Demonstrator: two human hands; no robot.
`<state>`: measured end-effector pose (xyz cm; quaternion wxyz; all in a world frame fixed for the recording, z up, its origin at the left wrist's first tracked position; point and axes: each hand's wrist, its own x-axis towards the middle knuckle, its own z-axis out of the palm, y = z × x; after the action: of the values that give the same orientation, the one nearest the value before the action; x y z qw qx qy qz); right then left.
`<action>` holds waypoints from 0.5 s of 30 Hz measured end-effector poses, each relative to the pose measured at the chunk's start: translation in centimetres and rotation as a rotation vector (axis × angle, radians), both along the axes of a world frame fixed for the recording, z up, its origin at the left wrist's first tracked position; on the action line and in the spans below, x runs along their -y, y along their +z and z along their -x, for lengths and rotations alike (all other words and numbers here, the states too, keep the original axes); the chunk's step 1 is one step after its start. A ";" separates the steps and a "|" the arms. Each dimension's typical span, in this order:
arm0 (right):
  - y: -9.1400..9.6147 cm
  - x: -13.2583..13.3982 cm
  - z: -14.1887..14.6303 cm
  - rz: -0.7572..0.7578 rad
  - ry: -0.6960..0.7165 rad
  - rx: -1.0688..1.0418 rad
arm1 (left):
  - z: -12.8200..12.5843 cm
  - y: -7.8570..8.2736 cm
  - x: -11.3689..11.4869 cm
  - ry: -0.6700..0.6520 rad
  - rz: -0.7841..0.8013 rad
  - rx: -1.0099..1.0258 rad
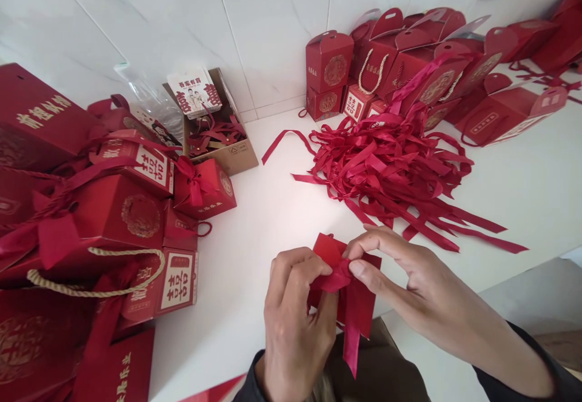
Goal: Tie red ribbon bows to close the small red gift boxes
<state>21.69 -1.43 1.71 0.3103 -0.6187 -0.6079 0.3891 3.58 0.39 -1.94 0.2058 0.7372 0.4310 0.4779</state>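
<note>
My left hand point(295, 317) and my right hand point(400, 274) meet over a small red gift box point(364, 305) near the front edge of the white table point(273, 220). Both hands pinch a red ribbon point(339, 281) at the top of the box, where it bunches into a knot or bow. One ribbon tail point(351, 347) hangs down below the box. The left fingers curl round the box's left side; the right thumb and forefinger press the ribbon from the right.
A heap of loose red ribbons point(395, 165) lies just beyond the hands. Red gift boxes point(330, 62) stand against the back wall and spread right. More red boxes and bags point(113, 220) pile at the left, beside a cardboard box point(227, 147) holding cards and ribbons.
</note>
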 end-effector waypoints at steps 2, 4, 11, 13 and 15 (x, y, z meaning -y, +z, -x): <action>-0.1 0.1 -0.1 0.000 -0.042 0.001 | 0.1 0.0 0.1 0.005 -0.026 0.008; -0.2 0.1 -0.1 0.001 -0.089 0.013 | 0.3 0.0 0.4 -0.011 -0.036 0.010; -0.5 0.0 -0.5 -0.024 -0.106 0.003 | 0.7 1.1 2.0 -0.107 0.174 0.066; -0.5 0.0 -0.5 -0.025 -0.115 0.016 | 0.5 1.5 2.0 0.011 0.356 0.148; -0.5 0.0 -0.5 -0.027 -0.114 0.023 | 0.3 1.9 1.5 0.106 0.456 0.138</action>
<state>22.19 -1.48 1.22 0.3333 -0.6524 -0.5803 0.3556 3.27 -1.12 -0.03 0.3704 0.6139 0.5507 0.4274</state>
